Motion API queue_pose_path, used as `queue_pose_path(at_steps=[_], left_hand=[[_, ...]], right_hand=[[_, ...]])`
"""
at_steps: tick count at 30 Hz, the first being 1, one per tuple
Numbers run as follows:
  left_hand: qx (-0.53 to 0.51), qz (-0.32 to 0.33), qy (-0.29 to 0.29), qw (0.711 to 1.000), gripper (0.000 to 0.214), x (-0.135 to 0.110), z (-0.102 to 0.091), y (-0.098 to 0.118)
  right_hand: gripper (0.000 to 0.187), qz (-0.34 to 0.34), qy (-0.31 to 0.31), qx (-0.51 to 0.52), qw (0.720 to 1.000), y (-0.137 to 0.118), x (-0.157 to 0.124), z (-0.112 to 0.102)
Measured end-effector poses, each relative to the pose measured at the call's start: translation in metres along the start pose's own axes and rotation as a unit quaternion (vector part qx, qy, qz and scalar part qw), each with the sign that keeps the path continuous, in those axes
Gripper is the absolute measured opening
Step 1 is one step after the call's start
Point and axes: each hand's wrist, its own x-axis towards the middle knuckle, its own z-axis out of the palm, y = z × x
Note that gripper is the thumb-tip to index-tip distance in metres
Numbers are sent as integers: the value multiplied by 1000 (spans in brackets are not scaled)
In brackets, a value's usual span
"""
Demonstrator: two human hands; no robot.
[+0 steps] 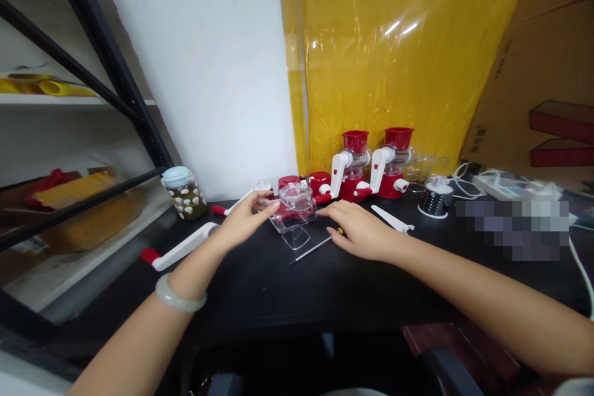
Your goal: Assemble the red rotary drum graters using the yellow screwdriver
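A clear plastic grater housing [297, 201] lies on the black table in front of me, a red part visible through or behind it. My left hand [245, 218] grips its left side, with the thumb toward the front. My right hand [359, 229] is at the housing's right side, fingers stretched toward it and the thumb apart. Under that hand lies a screwdriver [312, 249], its handle mostly covered and its shaft pointing to the front left. Whether the right fingertips touch the housing is unclear.
Two red and white rotary graters [355, 167] stand at the back. A white crank handle [185, 246] lies left, near a lidded jar [184, 193]. To the right are a white lever [390, 219], a metal grating drum [435, 198] and cables. Black shelving [106, 62] borders the left.
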Motion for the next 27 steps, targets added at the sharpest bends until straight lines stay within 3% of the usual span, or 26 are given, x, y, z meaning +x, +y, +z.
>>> queue_pose_path(at_steps=[2,4,6,8,12,16,19,21,22,27], left_hand=[[8,14,7,1000,68,-7,0,2],[5,19,3,1000,62,-16,3,9],[-13,14,-1,1000,58,-27,8,19],[-34,10,-14,999,61,-40,16,30],[-61,23,-27,998,74,-65,37,45],[-2,57,-47,997,69,-71,43,42],[114,94,19,989,57,-52,29,26],[237,118,75,961,46,-29,14,9],[294,125,77,944,43,-17,8,0],[340,132,23,931,33,32,-4,-31]], right_hand=[[58,59,40,54,996,-8,5,8],[90,97,55,144,983,-13,8,21],[115,104,60,237,964,-18,12,35],[125,106,86,299,944,-22,17,47],[115,139,171,312,924,-27,27,55],[89,161,201,261,930,-19,33,45],[65,164,192,237,938,-8,30,33],[58,167,182,235,940,1,26,27],[57,169,176,237,940,5,24,24],[63,173,150,248,941,20,15,20]])
